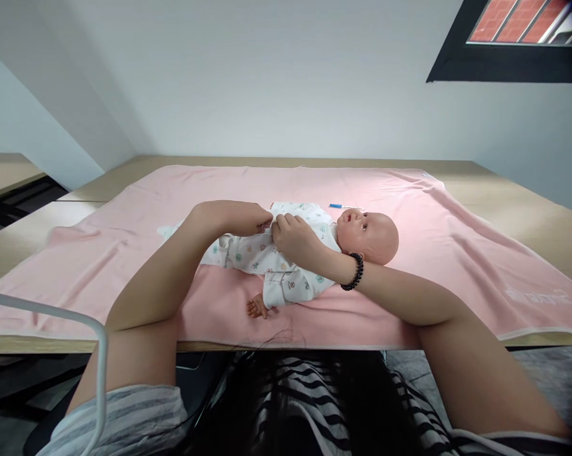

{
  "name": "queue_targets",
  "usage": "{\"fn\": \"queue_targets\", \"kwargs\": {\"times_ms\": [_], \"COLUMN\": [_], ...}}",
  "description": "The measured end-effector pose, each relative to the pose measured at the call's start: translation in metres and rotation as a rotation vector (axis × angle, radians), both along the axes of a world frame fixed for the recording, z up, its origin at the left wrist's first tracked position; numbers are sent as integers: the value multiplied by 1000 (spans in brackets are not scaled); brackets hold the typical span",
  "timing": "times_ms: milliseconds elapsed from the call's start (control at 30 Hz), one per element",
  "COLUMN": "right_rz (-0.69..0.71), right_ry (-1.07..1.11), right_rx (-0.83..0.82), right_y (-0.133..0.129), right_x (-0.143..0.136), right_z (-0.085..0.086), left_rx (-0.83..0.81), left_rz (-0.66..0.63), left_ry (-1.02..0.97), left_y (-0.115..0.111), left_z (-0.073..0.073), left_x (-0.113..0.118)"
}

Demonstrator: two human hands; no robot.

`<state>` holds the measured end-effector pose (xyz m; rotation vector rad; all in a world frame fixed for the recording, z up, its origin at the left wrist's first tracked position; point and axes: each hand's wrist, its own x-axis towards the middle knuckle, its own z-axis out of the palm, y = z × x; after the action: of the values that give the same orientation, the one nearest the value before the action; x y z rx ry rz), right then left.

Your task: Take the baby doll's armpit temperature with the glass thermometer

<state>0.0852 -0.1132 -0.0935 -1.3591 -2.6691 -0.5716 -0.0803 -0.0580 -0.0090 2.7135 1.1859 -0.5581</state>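
Observation:
A bald baby doll (pixel 371 235) lies on its back on a pink blanket (pixel 138 253), its head to the right. It wears a white patterned outfit (pixel 252 255). Over the doll's torso, my left hand (pixel 250 219) is closed, its fingertips at the cloth. Close beside it on the right, my right hand (pixel 294 235) has its fingers bent together against the front of the outfit. Whatever lies between the fingertips is too small to make out. One doll hand (pixel 257 306) rests palm up near the blanket's front part.
A thin stick with a blue end (pixel 336 206) lies behind the doll's head. The blanket covers much of a wooden table (pixel 518 196) against a white wall. A grey bar (pixel 52 308) curves across the lower left. A dark-framed window (pixel 504 61) is at the upper right.

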Motion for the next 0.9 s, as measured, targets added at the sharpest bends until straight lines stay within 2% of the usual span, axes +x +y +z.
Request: {"fn": "queue_targets", "kwargs": {"times_ms": [100,333,700,900], "right_rz": [-13,6,-2,56], "right_ry": [26,88,111,189], "right_rx": [8,5,-53,-31], "right_y": [2,8,4,16], "right_x": [1,5,4,9], "right_z": [-4,-10,-4,-15], "left_rx": [-43,6,-82,-122], "left_rz": [34,29,-2,-52], "left_ry": [42,22,-4,-41], "left_y": [-3,-6,8,9], "left_z": [4,13,12,16], "left_x": [2,3,-1,-6]}}
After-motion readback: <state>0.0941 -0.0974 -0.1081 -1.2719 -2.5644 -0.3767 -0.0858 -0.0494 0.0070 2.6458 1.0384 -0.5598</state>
